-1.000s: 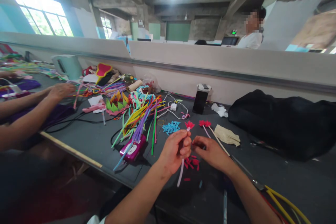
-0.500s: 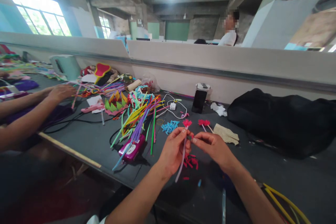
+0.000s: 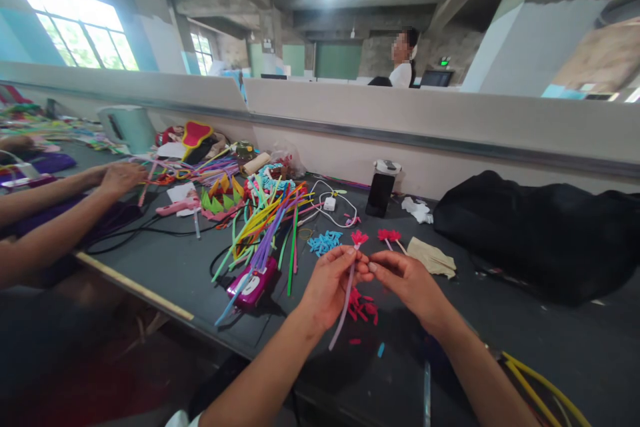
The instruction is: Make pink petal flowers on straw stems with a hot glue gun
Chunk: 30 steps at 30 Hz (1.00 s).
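Pinched upright in my left hand point(image 3: 330, 283) is a pipe-cleaner flower point(image 3: 359, 238) with pink-red petals; its lilac stem point(image 3: 342, 317) hangs down past my fingers. My right hand point(image 3: 407, 283) is closed in a pinch, its fingertips meeting the left fingers just below the flower head. Whatever the right fingers hold is hidden. Under my hands lies a pile of short pink-red pieces point(image 3: 364, 307). Two finished-looking pink-red flowers point(image 3: 389, 235) rest on the table beyond. Short blue pieces point(image 3: 324, 242) are heaped to the left of them.
Left of my hands, a bundle of coloured pipe cleaners point(image 3: 267, 230) lies over a purple power strip point(image 3: 253, 287). A phone point(image 3: 379, 193) leans at the back. A beige cloth point(image 3: 431, 257) and a large black bag point(image 3: 530, 233) are to the right. A co-worker's arms point(image 3: 70, 197) reach in from the left.
My right fingertips have closed in against the left ones, and the small red piece seen between them is now hidden. The flower has shifted slightly. The person in the background has moved left.
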### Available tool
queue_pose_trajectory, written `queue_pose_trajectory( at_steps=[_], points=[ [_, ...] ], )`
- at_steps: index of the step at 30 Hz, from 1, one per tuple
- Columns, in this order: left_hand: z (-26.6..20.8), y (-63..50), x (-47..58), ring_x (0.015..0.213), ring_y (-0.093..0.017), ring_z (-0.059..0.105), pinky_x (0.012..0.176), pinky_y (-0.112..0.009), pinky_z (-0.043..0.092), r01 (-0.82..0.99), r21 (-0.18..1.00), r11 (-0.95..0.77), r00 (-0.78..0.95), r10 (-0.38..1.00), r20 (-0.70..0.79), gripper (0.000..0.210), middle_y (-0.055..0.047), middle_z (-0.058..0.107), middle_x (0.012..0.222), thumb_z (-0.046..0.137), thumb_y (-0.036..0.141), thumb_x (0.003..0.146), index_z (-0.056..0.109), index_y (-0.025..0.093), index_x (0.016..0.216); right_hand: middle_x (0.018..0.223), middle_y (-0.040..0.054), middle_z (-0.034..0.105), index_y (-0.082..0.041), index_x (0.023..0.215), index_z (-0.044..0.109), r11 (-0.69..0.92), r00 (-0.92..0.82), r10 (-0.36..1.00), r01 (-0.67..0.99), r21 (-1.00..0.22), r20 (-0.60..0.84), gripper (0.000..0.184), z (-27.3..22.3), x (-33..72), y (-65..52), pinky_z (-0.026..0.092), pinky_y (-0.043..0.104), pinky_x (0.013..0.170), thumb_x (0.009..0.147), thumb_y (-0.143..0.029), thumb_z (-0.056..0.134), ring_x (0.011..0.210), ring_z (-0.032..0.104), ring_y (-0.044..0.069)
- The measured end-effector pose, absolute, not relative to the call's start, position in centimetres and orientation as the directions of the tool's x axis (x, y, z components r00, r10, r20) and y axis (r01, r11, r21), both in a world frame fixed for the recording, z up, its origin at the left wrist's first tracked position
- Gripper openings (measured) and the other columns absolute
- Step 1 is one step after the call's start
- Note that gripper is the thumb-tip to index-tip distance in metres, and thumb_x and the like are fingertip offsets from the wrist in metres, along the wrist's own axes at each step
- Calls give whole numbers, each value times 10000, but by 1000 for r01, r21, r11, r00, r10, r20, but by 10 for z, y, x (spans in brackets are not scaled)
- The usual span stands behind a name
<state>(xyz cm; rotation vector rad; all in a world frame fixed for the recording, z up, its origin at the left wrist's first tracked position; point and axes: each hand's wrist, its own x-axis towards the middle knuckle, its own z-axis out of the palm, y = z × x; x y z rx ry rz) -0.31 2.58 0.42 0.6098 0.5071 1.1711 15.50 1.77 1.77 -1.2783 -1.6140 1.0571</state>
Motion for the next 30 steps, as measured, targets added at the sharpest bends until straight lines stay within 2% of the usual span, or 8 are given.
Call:
queue_pose_trajectory(
  at_steps=[4, 6, 10, 15, 21, 28, 30],
  points=[
    [4, 24, -2, 627, -131, 663, 678, -248, 562, -704, 663, 255, 294, 954, -55, 114, -52, 685, 701, 717, 197, 780, 649, 106, 775, 883, 54, 717, -193, 1005, 632, 111, -58, 993, 213, -971, 101, 385, 18, 152, 17, 485, 254, 561, 758, -482, 689, 747, 640, 180],
    [4, 23, -1, 655, -140, 675, 699, -257, 568, -708, 663, 244, 281, 958, -52, 123, -52, 693, 727, 735, 195, 763, 644, 113, 776, 843, 51, 713, -190, 962, 636, 111, -56, 993, 230, -967, 101, 368, 19, 152, 16, 472, 249, 541, 762, -494, 686, 705, 627, 169],
    [4, 21, 0, 714, -143, 686, 743, -263, 572, -705, 670, 232, 262, 963, -58, 144, -45, 701, 785, 758, 190, 739, 633, 124, 767, 852, 59, 725, -193, 933, 646, 100, -88, 993, 265, -959, 79, 346, 23, 152, 16, 475, 264, 559, 760, -491, 685, 741, 653, 191],
    [1, 21, 2, 790, -180, 700, 745, -274, 570, -688, 682, 248, 308, 951, -35, 181, -58, 707, 833, 763, 231, 744, 611, 139, 777, 819, 51, 728, -194, 901, 638, 58, 20, 997, 328, -943, 68, 291, 21, 151, 14, 454, 265, 511, 717, -408, 706, 709, 670, 206],
    [2, 17, 6, 840, -210, 708, 713, -280, 582, -672, 698, 247, 304, 952, -44, 220, -58, 698, 876, 773, 257, 740, 594, 142, 797, 762, 35, 709, -170, 850, 662, -65, 42, 997, 50, -997, -63, 261, 14, 150, 19, 420, 241, 495, 680, -355, 735, 602, 595, 140],
    [6, 19, 5, 847, -232, 715, 659, -279, 581, -662, 723, 198, 276, 961, -10, 234, -69, 703, 910, 762, 292, 753, 596, 142, 821, 879, 86, 752, -162, 882, 758, -202, -179, 971, -242, -949, -161, 286, 13, 157, 21, 446, 230, 559, 694, -379, 762, 677, 633, 138],
    [5, 19, 5, 828, -225, 717, 666, -279, 576, -659, 732, 176, 262, 965, 4, 236, -75, 709, 908, 761, 296, 753, 598, 137, 815, 883, 80, 754, -179, 891, 773, -239, -217, 959, -274, -932, -182, 259, 13, 159, 21, 448, 220, 565, 709, -364, 766, 690, 634, 131]
  ],
)
